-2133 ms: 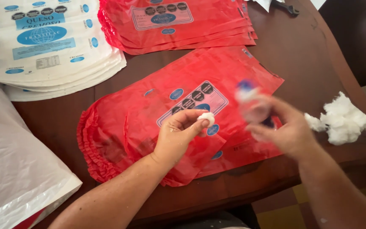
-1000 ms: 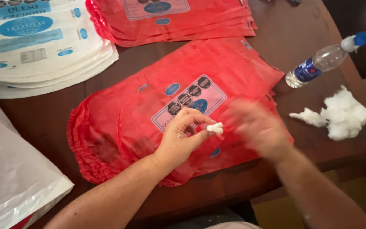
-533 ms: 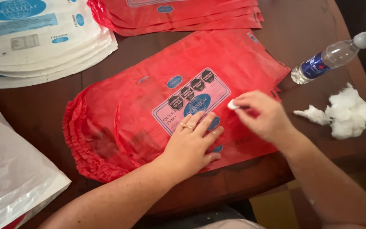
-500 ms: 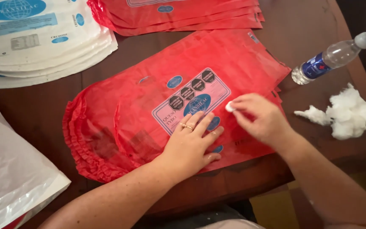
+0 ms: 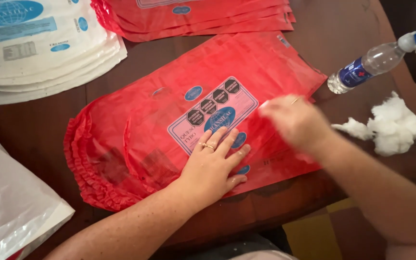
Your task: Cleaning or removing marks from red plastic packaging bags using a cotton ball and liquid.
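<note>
Two hands work on the top red bag [image 5: 188, 110] of a stack at the table's [image 5: 352, 29] near edge.

Left hand [image 5: 213, 166] lies flat, fingers spread, beside the printed label [image 5: 213, 113]; right hand [image 5: 294, 120] is blurred over the label's edge — grip unclear. Label print looks mostly intact, so most wiping remains. One bottle [image 5: 376, 58], one cotton wad [image 5: 391, 126], two other bag stacks — red [image 5: 193, 17], white [image 5: 44, 53].

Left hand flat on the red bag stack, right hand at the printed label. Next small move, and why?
Probably a short wipe across the printed label. The left hand lies flat on the top red bag, pinning it, and the right hand, blurred, sits at the label's right edge with something small and white at its fingertips. The cotton wad and bottle lie just beside it.
</note>
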